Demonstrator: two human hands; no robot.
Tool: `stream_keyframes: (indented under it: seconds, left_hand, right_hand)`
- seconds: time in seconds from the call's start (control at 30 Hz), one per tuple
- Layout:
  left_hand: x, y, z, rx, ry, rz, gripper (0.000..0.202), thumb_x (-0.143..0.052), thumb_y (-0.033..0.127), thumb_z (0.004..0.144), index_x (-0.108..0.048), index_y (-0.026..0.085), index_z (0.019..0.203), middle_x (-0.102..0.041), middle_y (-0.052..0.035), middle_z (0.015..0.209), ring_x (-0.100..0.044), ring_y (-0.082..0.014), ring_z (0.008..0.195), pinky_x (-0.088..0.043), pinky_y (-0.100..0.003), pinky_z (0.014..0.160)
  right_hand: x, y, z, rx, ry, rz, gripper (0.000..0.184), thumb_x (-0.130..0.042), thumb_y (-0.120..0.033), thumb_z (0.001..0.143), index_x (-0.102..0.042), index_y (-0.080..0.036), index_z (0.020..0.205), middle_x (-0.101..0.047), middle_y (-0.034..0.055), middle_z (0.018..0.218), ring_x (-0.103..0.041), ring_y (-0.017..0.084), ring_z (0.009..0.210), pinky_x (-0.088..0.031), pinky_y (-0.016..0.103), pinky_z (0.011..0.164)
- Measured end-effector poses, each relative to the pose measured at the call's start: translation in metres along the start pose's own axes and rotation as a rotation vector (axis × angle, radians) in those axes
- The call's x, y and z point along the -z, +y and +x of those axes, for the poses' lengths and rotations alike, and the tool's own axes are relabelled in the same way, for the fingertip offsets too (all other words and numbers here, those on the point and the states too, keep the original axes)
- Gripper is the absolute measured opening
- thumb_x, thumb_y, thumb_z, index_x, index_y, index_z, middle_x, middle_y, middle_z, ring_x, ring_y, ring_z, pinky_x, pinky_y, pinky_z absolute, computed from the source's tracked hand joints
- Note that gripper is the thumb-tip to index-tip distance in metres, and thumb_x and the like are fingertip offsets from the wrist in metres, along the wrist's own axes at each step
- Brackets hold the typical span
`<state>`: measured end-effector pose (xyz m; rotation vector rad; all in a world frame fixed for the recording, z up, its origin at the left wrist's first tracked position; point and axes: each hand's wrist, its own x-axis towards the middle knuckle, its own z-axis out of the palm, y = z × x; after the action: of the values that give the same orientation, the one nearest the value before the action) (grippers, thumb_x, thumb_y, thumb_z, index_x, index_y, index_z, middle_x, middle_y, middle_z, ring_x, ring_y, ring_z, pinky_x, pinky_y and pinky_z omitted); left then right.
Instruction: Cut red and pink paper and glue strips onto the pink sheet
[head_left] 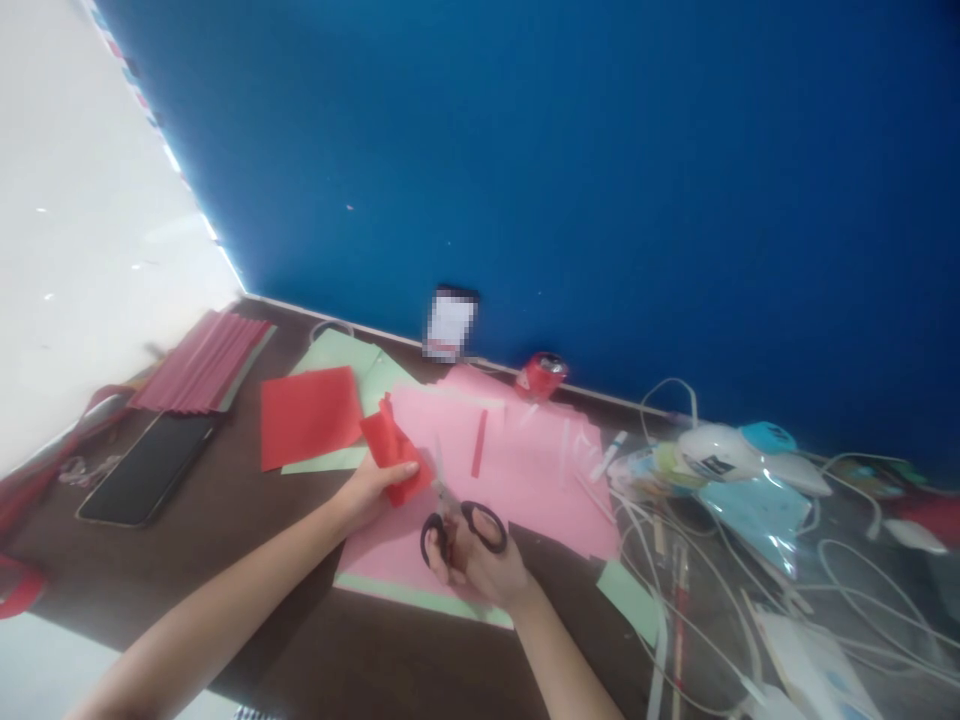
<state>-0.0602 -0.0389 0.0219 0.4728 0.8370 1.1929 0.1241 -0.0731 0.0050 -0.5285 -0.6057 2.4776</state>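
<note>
My left hand pinches a folded piece of red paper between thumb and fingers, above the pink sheets. Black-handled scissors are in my right hand, its fingers through the handle loops. The blades point up and away, just right of the red paper, and look apart from it. Beneath both hands lie overlapping pink paper sheets, with a narrow dark red strip on them. A larger red sheet rests on light green paper to the left.
At left are a pleated pink paper stack and a black phone. A red can and a pixelated card-like item stand by the blue wall. White cables, a marker and plastic packets crowd the right.
</note>
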Motion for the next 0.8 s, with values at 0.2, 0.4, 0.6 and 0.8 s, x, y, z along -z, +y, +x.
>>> stream_keyframes:
  seconds: [0.2,0.4,0.6,0.8]
  left_hand:
    - [-0.002,0.001,-0.005,0.063,-0.051,-0.004,0.035,-0.078,0.018,0.058,-0.053,0.016,0.081,-0.059,0.0008,0.070,-0.058,-0.0128,0.064,-0.044,-0.025,0.064]
    - [0.003,-0.001,-0.003,0.082,-0.042,0.023,0.032,-0.078,0.019,0.059,-0.053,0.016,0.079,-0.059,0.0008,0.069,-0.058,-0.0129,0.063,-0.044,-0.025,0.063]
    - [0.006,-0.003,-0.001,0.043,-0.082,0.025,0.032,-0.077,0.018,0.060,-0.054,0.016,0.081,-0.060,0.0002,0.072,-0.059,-0.0132,0.065,-0.046,-0.025,0.064]
    - [0.007,-0.005,0.001,0.001,-0.082,0.009,0.033,-0.078,0.015,0.059,-0.054,0.017,0.081,-0.062,0.0008,0.072,-0.059,-0.0128,0.064,-0.046,-0.025,0.063]
  right_hand:
    - [0.000,0.001,0.000,0.008,-0.020,-0.100,0.054,-0.045,-0.068,0.075,-0.053,-0.017,0.089,-0.055,0.0033,0.066,-0.045,0.013,0.060,-0.027,0.026,0.053]
    - [-0.003,0.002,0.003,0.049,-0.050,-0.140,0.053,-0.045,-0.068,0.075,-0.054,-0.017,0.086,-0.056,0.0025,0.057,-0.043,0.013,0.053,-0.023,0.025,0.050]
    - [0.005,0.006,0.002,0.022,-0.032,0.019,0.046,-0.054,-0.060,0.074,-0.056,-0.019,0.094,-0.061,0.0025,0.066,-0.044,0.010,0.049,-0.014,0.022,0.043]
    - [0.009,0.008,0.001,-0.001,0.090,0.085,0.043,-0.060,-0.056,0.072,-0.059,-0.019,0.095,-0.063,0.0028,0.073,-0.044,0.008,0.047,-0.013,0.021,0.042]
